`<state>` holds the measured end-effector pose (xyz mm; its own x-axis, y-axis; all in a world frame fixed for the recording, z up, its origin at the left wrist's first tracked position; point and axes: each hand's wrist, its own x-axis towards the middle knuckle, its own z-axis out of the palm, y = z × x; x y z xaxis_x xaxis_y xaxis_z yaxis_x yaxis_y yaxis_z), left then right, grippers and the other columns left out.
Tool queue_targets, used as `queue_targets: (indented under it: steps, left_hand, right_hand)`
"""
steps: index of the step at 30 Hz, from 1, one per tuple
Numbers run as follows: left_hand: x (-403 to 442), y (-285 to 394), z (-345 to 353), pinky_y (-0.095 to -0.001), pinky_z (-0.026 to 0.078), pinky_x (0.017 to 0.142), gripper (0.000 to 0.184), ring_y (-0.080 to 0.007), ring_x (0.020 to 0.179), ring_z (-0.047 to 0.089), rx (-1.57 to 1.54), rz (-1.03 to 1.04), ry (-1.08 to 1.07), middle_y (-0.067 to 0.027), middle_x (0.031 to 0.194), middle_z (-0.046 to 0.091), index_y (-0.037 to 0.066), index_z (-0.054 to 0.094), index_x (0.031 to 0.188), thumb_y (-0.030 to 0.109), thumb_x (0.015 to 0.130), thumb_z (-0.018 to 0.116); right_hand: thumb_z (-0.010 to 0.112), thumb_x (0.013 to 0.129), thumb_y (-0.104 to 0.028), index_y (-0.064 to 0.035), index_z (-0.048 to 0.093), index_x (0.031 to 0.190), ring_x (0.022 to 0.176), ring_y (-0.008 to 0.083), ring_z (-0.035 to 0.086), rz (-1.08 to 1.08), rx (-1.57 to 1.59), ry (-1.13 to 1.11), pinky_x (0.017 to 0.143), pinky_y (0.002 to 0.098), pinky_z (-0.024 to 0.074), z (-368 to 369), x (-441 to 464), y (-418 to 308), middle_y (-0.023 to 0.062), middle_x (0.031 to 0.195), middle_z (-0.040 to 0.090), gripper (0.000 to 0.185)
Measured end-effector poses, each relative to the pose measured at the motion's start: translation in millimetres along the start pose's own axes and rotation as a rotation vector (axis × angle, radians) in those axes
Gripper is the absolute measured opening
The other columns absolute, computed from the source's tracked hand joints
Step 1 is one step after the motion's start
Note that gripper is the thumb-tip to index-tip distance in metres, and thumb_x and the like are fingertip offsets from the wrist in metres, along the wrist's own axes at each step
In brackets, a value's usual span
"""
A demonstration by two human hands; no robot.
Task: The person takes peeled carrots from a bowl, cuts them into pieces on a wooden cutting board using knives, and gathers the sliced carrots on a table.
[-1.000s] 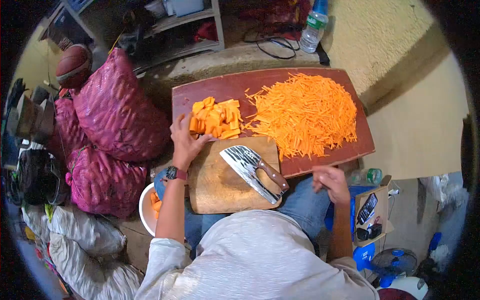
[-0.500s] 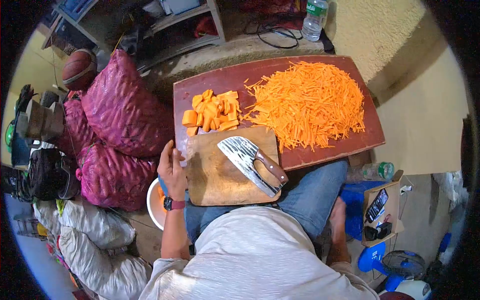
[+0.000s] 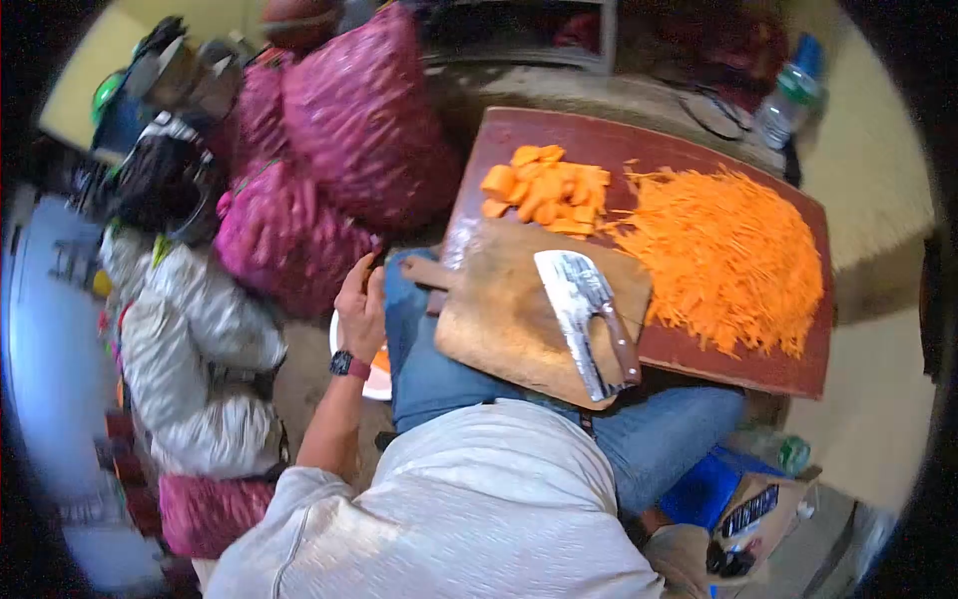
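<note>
My left hand (image 3: 360, 304), with a dark watch on the wrist, is raised left of my knee above a white bowl (image 3: 376, 387). Its fingers are loosely extended and blurred, with nothing clearly held. Over my lap lies a wooden cutting board (image 3: 499, 299) with a handle, its far side against the red-brown table (image 3: 718, 369). A cleaver (image 3: 584, 314) with a brown handle rests on the board. Carrot pieces (image 3: 549, 188) sit just beyond it, beside a large heap of shredded carrot (image 3: 733, 260). My right hand is hidden; only its sleeve (image 3: 684, 559) shows.
Pink mesh sacks (image 3: 354, 110) stand at the left, with white sacks (image 3: 200, 339) nearer me. A water bottle (image 3: 788, 105) stands behind the table's far right corner. At lower right are a cardboard box (image 3: 758, 529) and another plastic bottle (image 3: 783, 449).
The view has swung left, so the table and board appear further right and rotated. My left hand is now clear of the board's edge. The cleaver still lies on the board.
</note>
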<state>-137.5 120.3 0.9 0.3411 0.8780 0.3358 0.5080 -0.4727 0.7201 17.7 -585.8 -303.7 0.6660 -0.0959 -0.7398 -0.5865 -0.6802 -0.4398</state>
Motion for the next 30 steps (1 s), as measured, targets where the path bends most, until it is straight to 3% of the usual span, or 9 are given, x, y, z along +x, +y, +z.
queue_targets:
  steps: [2, 4, 6, 9, 11, 18, 21, 24, 30]
  left_hand:
    - [-11.2, -39.1, -9.4, -0.0296, 0.056, 0.073, 0.034, -0.0126, 0.080, 0.068, 0.082, 0.093, 0.077, -0.0117, 0.107, 0.077, -0.003, 0.072, 0.134, 0.021, 0.110, 0.069]
    - [-32.5, -36.2, -22.3, -0.0304, 0.055, 0.068, 0.033, -0.0115, 0.074, 0.067, 0.030, -0.106, 0.098, -0.0075, 0.094, 0.074, -0.001, 0.073, 0.132, 0.025, 0.112, 0.067]
    - [-55.8, -91.6, -29.6, -0.0309, 0.055, 0.067, 0.033, -0.0116, 0.073, 0.067, 0.030, -0.139, 0.121, -0.0084, 0.090, 0.074, -0.001, 0.073, 0.131, 0.026, 0.112, 0.066]
    - [-98.4, -143.8, -53.8, -0.0337, 0.056, 0.068, 0.039, -0.0144, 0.074, 0.070, 0.313, -0.157, 0.023, -0.0129, 0.084, 0.074, -0.002, 0.071, 0.132, 0.031, 0.111, 0.067]
    - [-127.3, -150.5, -62.7, -0.0456, 0.060, 0.085, 0.044, -0.0386, 0.096, 0.078, 0.430, -0.397, -0.148, -0.0265, 0.103, 0.079, -0.003, 0.072, 0.133, 0.032, 0.107, 0.070]
    - [-161.6, -182.5, -66.7, -0.0507, 0.059, 0.091, 0.059, -0.0404, 0.100, 0.078, 0.497, -0.504, -0.463, -0.0285, 0.105, 0.078, -0.002, 0.061, 0.148, 0.035, 0.103, 0.073]
    - [-153.3, -209.8, -53.0, -0.0471, 0.060, 0.079, 0.064, -0.0369, 0.087, 0.077, 0.459, -0.433, -0.427, -0.0252, 0.093, 0.076, -0.005, 0.058, 0.147, 0.040, 0.104, 0.075]
    - [-142.6, -210.8, -37.6, -0.0439, 0.056, 0.070, 0.061, -0.0311, 0.075, 0.072, 0.389, -0.416, -0.452, -0.0190, 0.084, 0.073, -0.004, 0.057, 0.149, 0.032, 0.104, 0.075]
    - [-152.4, -249.4, -12.9, -0.0445, 0.058, 0.076, 0.057, -0.0331, 0.084, 0.075, 0.382, -0.458, -0.524, -0.0231, 0.092, 0.075, -0.002, 0.059, 0.147, 0.031, 0.103, 0.075]
  right_hand:
    - [0.049, 0.111, -0.029, 0.0018, 0.070, 0.120, 0.107, 0.0384, 0.074, -0.018, -0.024, -0.007, 0.101, 0.0571, 0.0580, -9.0, 14.1, -8.7, 0.0216, 0.114, 0.077, 0.038]
    - [0.050, 0.111, -0.028, 0.0017, 0.070, 0.120, 0.108, 0.0387, 0.074, -0.033, -0.042, -0.017, 0.101, 0.0571, 0.0579, -16.0, 23.5, -15.2, 0.0217, 0.114, 0.077, 0.037]
    - [0.050, 0.111, -0.028, 0.0016, 0.069, 0.120, 0.108, 0.0390, 0.073, -0.036, -0.055, -0.020, 0.101, 0.0571, 0.0577, -19.4, 29.0, -19.7, 0.0219, 0.114, 0.077, 0.037]
    - [0.050, 0.110, -0.028, 0.0014, 0.069, 0.120, 0.109, 0.0395, 0.073, -0.043, -0.064, -0.031, 0.101, 0.0571, 0.0575, -24.5, 36.0, -31.4, 0.0221, 0.114, 0.076, 0.036]
    - [0.050, 0.110, -0.028, 0.0013, 0.069, 0.120, 0.109, 0.0398, 0.073, -0.037, -0.075, -0.023, 0.101, 0.0571, 0.0574, -26.9, 38.9, -33.6, 0.0222, 0.114, 0.076, 0.036]
    - [0.051, 0.109, -0.027, 0.0010, 0.069, 0.120, 0.110, 0.0410, 0.072, -0.030, -0.164, -0.042, 0.101, 0.0571, 0.0569, -36.3, 37.8, -45.2, 0.0227, 0.114, 0.075, 0.034]
    - [0.052, 0.109, -0.026, 0.0008, 0.068, 0.120, 0.111, 0.0415, 0.072, -0.040, -0.223, -0.053, 0.101, 0.0571, 0.0567, -44.4, 36.7, -53.7, 0.0229, 0.114, 0.075, 0.034]
    - [0.052, 0.108, -0.026, 0.0007, 0.068, 0.120, 0.111, 0.0420, 0.071, -0.040, -0.269, -0.053, 0.101, 0.0571, 0.0565, -49.9, 33.6, -62.3, 0.0231, 0.115, 0.075, 0.033]
    - [0.052, 0.108, -0.025, 0.0003, 0.068, 0.120, 0.112, 0.0429, 0.070, -0.048, -0.349, -0.042, 0.101, 0.0571, 0.0561, -65.9, 26.0, -83.6, 0.0236, 0.115, 0.074, 0.032]
